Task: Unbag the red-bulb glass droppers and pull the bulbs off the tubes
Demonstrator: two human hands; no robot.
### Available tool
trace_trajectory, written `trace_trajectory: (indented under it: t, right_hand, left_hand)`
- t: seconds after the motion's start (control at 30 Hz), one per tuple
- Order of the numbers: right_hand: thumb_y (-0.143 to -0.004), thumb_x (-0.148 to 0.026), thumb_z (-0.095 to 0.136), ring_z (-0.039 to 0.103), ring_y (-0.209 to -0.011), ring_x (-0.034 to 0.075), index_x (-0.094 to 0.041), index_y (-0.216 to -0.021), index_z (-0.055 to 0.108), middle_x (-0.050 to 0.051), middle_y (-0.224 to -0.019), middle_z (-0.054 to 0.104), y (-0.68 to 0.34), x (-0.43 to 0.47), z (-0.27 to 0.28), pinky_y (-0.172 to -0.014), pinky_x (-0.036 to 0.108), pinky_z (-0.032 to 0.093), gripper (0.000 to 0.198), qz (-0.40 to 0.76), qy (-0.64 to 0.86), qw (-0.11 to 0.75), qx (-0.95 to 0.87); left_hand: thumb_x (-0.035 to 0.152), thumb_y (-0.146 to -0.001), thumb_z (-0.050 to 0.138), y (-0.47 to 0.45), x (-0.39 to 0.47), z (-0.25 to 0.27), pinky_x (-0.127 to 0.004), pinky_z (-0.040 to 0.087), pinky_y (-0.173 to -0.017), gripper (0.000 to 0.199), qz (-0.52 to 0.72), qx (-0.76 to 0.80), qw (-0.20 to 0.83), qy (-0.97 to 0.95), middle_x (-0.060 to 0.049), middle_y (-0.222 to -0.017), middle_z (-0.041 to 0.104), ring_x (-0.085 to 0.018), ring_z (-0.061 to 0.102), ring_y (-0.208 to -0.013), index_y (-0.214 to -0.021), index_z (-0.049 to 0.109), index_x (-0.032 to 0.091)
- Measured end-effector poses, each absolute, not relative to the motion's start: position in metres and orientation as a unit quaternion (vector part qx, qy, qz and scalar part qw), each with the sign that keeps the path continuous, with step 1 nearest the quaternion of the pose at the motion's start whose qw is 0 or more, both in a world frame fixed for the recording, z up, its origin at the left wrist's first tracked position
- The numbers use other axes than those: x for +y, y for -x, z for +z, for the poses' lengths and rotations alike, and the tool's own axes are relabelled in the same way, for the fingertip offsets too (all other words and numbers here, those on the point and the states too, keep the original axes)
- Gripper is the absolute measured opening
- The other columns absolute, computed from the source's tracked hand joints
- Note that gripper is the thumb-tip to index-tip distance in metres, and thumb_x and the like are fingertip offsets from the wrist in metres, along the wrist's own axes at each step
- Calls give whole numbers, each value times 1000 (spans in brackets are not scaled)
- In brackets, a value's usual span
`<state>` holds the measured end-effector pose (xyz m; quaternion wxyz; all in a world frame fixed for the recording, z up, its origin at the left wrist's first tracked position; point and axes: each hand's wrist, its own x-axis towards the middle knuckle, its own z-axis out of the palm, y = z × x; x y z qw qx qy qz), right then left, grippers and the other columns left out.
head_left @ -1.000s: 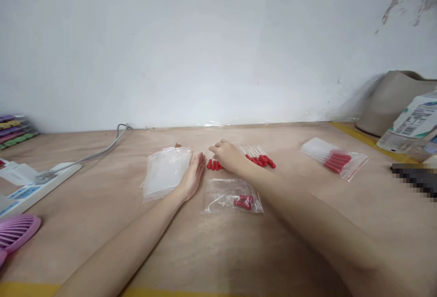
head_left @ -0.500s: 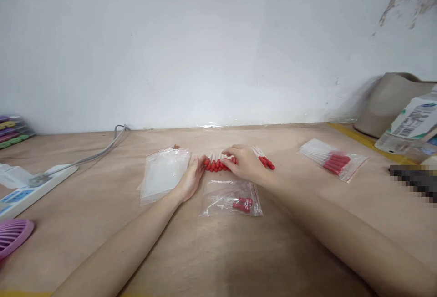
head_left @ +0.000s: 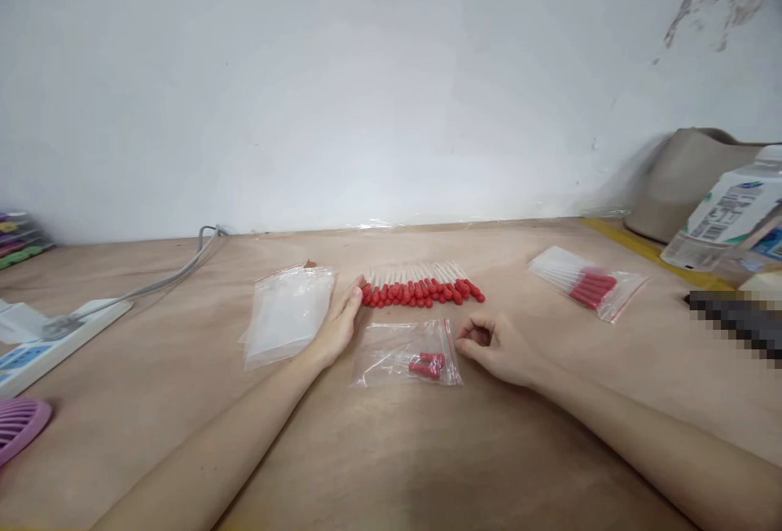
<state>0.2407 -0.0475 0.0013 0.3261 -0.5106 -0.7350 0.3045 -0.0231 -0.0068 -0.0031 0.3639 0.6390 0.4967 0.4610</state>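
Note:
A tight row of thin white sticks with rounded red ends [head_left: 421, 293] lies across the middle of the table, red ends towards me. My left hand [head_left: 343, 315] rests on its edge at the row's left end, fingers stretched out and touching the outermost red end. Just below the row lies a clear zip bag [head_left: 384, 344] holding a few of the same red-ended sticks. At the bag's right, red-striped edge is my right hand [head_left: 498, 345], its fingers curled in towards the thumb. Whether anything is between those fingertips, or whether they grip the bag's edge, is hidden.
Flat zip bags [head_left: 287, 315] lie stacked at the left. A filled bag of red-ended sticks [head_left: 590, 283] is at the right. Further out are a power strip [head_left: 79, 344], a pink slatted object [head_left: 21, 429], a plastic bottle [head_left: 721, 217] and a grey-beige container [head_left: 663, 185].
My right hand has left the row and come down to the right edge of the clear bag, uncovering the sticks, which now form one continuous row. My left hand stays at the row's left end.

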Motion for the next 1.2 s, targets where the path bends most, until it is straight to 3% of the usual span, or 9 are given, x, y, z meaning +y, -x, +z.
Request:
trace_trajectory:
  t: [0.1,0.23,0.4,0.57,0.67,0.77,0.9,1.0,1.2]
  right_hand:
    - [-69,-25,57,43,-50,9,-16,-73,64,-1,-56,53,-240,-50,3,-46,21,34,12,295,478,317,-764]
    - [-72,-29,59,48,-57,10,-19,-80,67,-1,-64,58,-239,-52,2,-53,21,36,15,249,408,310,-822]
    - [-75,-42,58,47,-57,9,-19,-77,66,-2,-61,55,-234,-54,4,-54,21,33,24,215,393,284,-848]
    - [-69,-47,64,43,-53,8,-19,-71,64,-4,-57,51,-228,-55,3,-51,21,29,28,197,392,276,-856]
    - [-66,-44,67,46,-55,9,-19,-72,63,-3,-60,53,-227,-56,2,-53,22,32,27,193,383,283,-858]
    - [-74,-34,61,51,-65,12,-18,-78,64,0,-70,58,-227,-57,3,-60,24,38,17,208,351,306,-860]
    - [-73,-31,63,54,-79,15,-20,-90,63,3,-85,61,-225,-60,8,-71,27,42,21,241,315,302,-867]
    - [-66,-37,69,54,-77,16,-19,-85,63,2,-82,60,-219,-61,9,-70,27,42,26,230,327,289,-870]
    - [-73,-21,56,50,-70,13,-18,-80,58,2,-77,56,-213,-61,3,-64,24,39,8,153,324,282,-890]
  left_hand:
    - [51,-88,32,23,-11,1,-37,13,-110,54,433,484,382,-657,-4,-138,36,-18,26,-131,-136,27,26]
    - [51,-88,31,24,-10,2,-38,14,-109,58,458,478,369,-652,-5,-142,29,-18,21,-132,-138,17,26]
    - [50,-88,31,24,-10,2,-36,12,-110,55,437,517,326,-660,-4,-142,28,-18,18,-133,-137,24,25]
    - [41,-89,34,17,-40,12,-40,11,-111,47,415,488,172,-748,-3,-143,27,-20,14,-134,-133,32,24]
    - [31,-90,36,10,-63,17,-37,20,-109,41,280,362,163,-874,-2,-140,33,-18,23,-132,-130,38,26]
    - [29,-89,39,5,-74,19,-37,28,-106,43,185,306,182,-916,-3,-137,38,-18,32,-127,-132,36,26]
    - [30,-87,42,2,-72,17,-43,31,-103,50,175,335,184,-907,-5,-135,41,-21,38,-123,-135,29,26]
    - [31,-86,44,2,-70,16,-44,31,-103,51,172,344,185,-904,-5,-135,41,-22,38,-123,-135,30,26]
    - [31,-85,47,3,-70,14,-44,30,-103,51,189,340,208,-897,-5,-134,42,-23,38,-123,-134,32,27]
